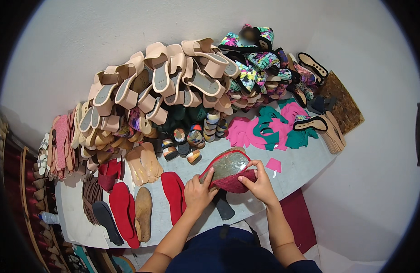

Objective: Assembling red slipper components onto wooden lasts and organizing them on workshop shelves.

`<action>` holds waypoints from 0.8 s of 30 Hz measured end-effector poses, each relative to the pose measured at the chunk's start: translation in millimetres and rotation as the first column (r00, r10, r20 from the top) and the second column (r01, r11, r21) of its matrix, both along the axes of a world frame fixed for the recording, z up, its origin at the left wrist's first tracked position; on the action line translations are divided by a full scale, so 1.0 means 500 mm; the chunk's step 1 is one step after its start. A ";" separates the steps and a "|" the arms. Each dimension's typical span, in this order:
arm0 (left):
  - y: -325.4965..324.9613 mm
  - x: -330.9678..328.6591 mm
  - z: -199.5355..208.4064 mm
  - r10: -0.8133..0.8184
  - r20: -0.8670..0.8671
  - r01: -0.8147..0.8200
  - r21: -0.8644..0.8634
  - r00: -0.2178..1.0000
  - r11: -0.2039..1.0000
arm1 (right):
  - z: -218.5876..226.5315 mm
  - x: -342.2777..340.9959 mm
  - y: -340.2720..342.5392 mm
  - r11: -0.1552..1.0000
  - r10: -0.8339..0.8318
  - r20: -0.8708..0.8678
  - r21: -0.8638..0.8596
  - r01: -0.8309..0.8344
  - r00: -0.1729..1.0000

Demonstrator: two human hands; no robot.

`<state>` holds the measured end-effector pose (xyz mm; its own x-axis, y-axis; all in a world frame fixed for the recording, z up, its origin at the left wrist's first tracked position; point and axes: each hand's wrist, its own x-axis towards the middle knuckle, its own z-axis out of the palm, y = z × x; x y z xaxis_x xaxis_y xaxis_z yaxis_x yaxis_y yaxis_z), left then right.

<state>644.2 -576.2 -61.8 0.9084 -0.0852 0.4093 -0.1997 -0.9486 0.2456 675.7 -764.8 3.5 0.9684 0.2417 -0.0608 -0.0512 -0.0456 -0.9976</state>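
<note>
Above the front edge of the table I hold a red textured shoe upper [237, 182] with its greyish, shiny underside turned up; it seems stretched over a shoe last. My left hand [198, 194] grips its left side, fingers along the rim. My right hand [261, 184] pinches the red edge at the right between thumb and fingers. Below the upper lies a dark sole [224, 207], partly covered. Red insoles [172, 191] lie beside my left hand. Farther left are more red insoles [122, 207], a wooden shoe last [143, 214] and a dark grey sole [106, 220].
Beige heeled sandals [160, 79] are piled along the back wall, with colourful patterned shoes [253, 75] to their right. Pink and green cut pieces [269, 129] lie at the right. Tan insoles [145, 164] and patterned heels [196, 139] sit mid-table [301, 168]. A shelf [25, 195] stands left.
</note>
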 end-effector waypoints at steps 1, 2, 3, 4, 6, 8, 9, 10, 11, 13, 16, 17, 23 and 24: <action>0.001 0.000 -0.007 -0.005 0.036 0.007 -0.060 0.999 0.998 | 0.001 -0.001 0.001 1.000 -0.010 0.006 0.015 0.010 1.000; 0.002 0.000 -0.012 -0.007 0.073 0.016 -0.119 0.997 0.993 | 0.002 -0.001 0.002 0.999 -0.021 0.012 0.029 0.020 1.000; 0.003 -0.002 -0.014 -0.005 0.074 0.014 -0.119 0.997 0.993 | 0.003 -0.001 0.002 0.999 -0.019 0.013 0.030 0.018 1.000; 0.003 -0.001 -0.016 -0.023 0.087 0.033 -0.113 0.996 0.993 | 0.003 0.000 0.002 0.999 -0.021 0.003 0.027 0.021 1.000; 0.004 -0.001 -0.021 -0.041 0.101 0.052 -0.107 0.994 0.993 | 0.006 0.003 0.003 0.999 -0.024 -0.006 0.025 0.024 1.000; 0.004 -0.003 -0.025 -0.069 0.101 0.079 -0.099 0.993 0.992 | 0.012 0.001 0.006 0.998 -0.053 -0.025 -0.020 0.052 0.998; 0.004 -0.004 -0.026 -0.069 0.101 0.079 -0.099 0.993 0.992 | 0.009 0.001 0.006 0.998 -0.053 -0.025 -0.020 0.053 0.998; 0.002 -0.004 -0.026 -0.077 0.095 0.086 -0.100 0.992 0.991 | 0.004 0.001 0.005 0.995 -0.077 0.000 -0.068 0.077 0.997; 0.001 -0.004 -0.026 -0.085 0.090 0.094 -0.101 0.992 0.990 | -0.002 0.002 0.003 0.988 -0.101 0.026 -0.116 0.103 0.995; -0.001 -0.005 -0.022 -0.101 0.059 0.107 -0.105 0.993 0.989 | -0.016 0.005 -0.002 0.959 -0.108 0.105 -0.249 0.131 0.989; 0.000 -0.008 -0.022 -0.128 0.031 0.130 -0.097 0.991 0.987 | 0.015 -0.002 0.006 0.841 -0.075 0.241 -0.505 0.191 0.968; -0.002 -0.009 -0.023 -0.145 0.035 0.148 -0.088 0.989 0.985 | 0.033 -0.004 0.012 0.749 -0.045 0.294 -0.623 0.227 0.955; -0.019 -0.018 -0.035 -0.156 -0.027 0.153 -0.099 0.987 0.983 | 0.049 -0.006 0.024 0.652 -0.044 0.292 -0.716 0.249 0.955; -0.018 -0.018 -0.033 -0.155 -0.027 0.152 -0.099 0.987 0.983 | 0.048 -0.007 0.026 0.653 -0.043 0.292 -0.716 0.248 0.955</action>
<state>635.3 -585.4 -78.3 0.9013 -0.1866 0.3909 -0.3310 -0.8789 0.3436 672.2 -751.8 27.3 0.9950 0.0697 0.0712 0.0988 -0.7822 -0.6151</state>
